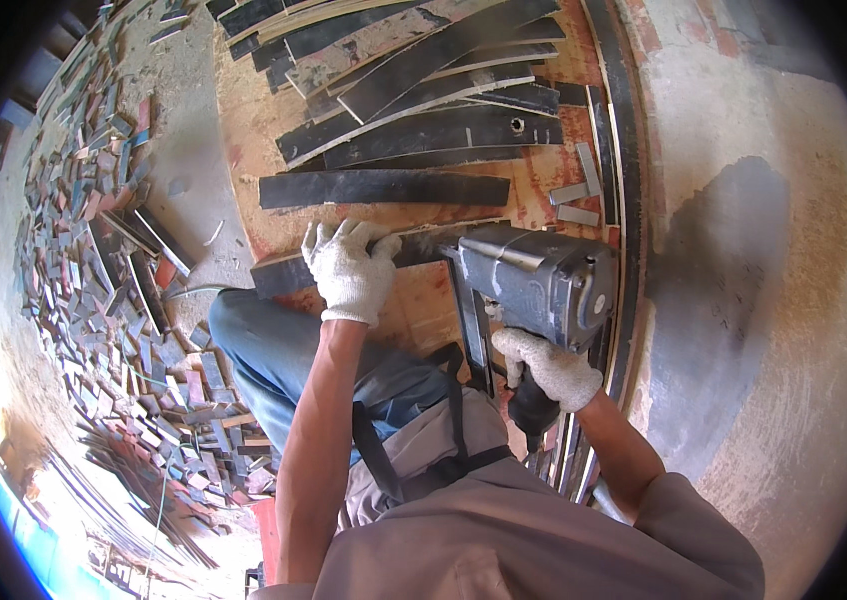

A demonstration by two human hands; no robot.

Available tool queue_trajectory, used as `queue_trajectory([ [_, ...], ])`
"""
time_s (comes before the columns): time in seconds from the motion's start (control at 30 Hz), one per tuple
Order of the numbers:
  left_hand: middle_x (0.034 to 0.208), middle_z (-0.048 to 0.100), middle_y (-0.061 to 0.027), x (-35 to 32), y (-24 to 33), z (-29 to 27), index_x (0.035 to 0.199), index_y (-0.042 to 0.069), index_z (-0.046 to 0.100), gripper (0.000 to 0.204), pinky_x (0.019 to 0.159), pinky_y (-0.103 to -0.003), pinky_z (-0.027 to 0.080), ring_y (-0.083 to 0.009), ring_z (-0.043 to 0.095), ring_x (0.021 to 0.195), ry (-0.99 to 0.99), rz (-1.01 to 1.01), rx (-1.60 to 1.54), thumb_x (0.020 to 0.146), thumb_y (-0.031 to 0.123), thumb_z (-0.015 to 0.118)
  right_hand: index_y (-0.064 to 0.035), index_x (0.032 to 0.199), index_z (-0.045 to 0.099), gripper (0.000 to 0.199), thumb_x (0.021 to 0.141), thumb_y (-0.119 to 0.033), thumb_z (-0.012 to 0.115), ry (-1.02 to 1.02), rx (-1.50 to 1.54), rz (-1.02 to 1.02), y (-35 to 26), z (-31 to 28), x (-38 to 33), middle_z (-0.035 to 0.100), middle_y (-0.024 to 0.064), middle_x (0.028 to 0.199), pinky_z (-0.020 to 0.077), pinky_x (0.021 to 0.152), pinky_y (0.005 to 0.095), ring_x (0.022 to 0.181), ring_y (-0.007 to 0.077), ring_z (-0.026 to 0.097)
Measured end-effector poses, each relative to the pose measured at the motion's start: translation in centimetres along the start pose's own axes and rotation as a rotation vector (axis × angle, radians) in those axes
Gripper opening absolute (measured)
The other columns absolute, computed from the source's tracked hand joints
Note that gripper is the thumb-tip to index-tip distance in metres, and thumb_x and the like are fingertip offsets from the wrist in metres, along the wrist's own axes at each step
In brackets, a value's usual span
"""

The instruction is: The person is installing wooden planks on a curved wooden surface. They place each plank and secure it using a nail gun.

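Note:
My right hand (549, 370), in a pale knit glove, is wrapped round the handle of a dark grey nail gun (533, 275). The nail gun's nose end rests at the right part of a long black wooden strip (421, 248), hiding that end. My left hand (351, 270), gloved the same way, lies across the strip's left part with its fingers curled over the far edge. Just beyond lies another black strip (383, 188), apart from the one I hold. Both strips are on a reddish-brown wooden work board (243, 150).
More black strips (443, 135) are heaped at the far side. Small grey offcuts (575, 190) lie near a dark raised rail (628, 150) on the right. Many scrap pieces (123, 290) cover the floor at left. A concrete surface (783, 330) stretches along the right.

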State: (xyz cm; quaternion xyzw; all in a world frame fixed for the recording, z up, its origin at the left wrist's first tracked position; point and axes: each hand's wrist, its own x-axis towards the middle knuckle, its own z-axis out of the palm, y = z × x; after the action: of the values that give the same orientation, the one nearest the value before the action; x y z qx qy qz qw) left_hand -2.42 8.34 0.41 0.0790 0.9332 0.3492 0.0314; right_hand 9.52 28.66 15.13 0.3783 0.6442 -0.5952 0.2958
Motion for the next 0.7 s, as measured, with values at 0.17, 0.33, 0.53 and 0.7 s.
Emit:
queue_trajectory([
  [0.17,0.087,0.072,-0.0019,-0.1,0.1,-0.2,0.082,0.016,0.078,0.011,0.103,-0.044,0.038,-0.0277,0.061,0.093,-0.023,-0.021,0.006,0.079,0.027,0.078,-0.002,0.1,0.071,0.016,0.095,-0.017,0.067,0.008,-0.027,-0.01,0.4,0.0,1.1,0.061,0.0038,0.058,0.0456,0.047,0.0319,0.046,0.015,0.056],
  [0.33,0.089,0.073,-0.0021,-0.5,-0.3,0.0,0.082,0.016,0.078,0.012,0.103,-0.044,0.038,-0.028,0.061,0.096,-0.023,-0.023,-0.004,0.078,0.027,0.079,-0.0032,0.118,0.068,0.028,0.091,-0.011,0.07,-0.006,0.022,-0.027,0.6,-0.1,1.1,0.065,0.0043,0.068,0.0465,0.047,0.0317,0.045,0.0145,0.056],
  [0.53,0.13,0.065,-0.0122,-1.1,-4.3,-2.2,0.127,0.011,0.068,0.055,0.118,-0.049,0.029,-0.0304,0.056,0.127,0.179,-0.124,0.217,0.082,0.041,0.08,-0.0061,0.121,0.068,0.036,0.095,-0.031,0.073,-0.048,-0.17,0.063,4.2,-2.1,0.9,0.072,0.0043,0.089,0.0549,0.068,0.0334,0.073,0.0132,0.065],
  [0.7,0.13,0.06,-0.027,-3.4,-8.4,-5.3,0.117,-0.004,0.068,0.077,0.112,-0.054,0.031,-0.0428,0.048,0.127,-0.042,-0.627,0.497,0.094,0.069,0.053,-0.0063,0.12,0.064,0.036,0.094,-0.03,0.074,0.047,-0.28,-0.13,7.6,-1.8,1.2,0.065,0.0064,0.104,0.0501,0.081,0.0373,0.09,0.0182,0.062],
])
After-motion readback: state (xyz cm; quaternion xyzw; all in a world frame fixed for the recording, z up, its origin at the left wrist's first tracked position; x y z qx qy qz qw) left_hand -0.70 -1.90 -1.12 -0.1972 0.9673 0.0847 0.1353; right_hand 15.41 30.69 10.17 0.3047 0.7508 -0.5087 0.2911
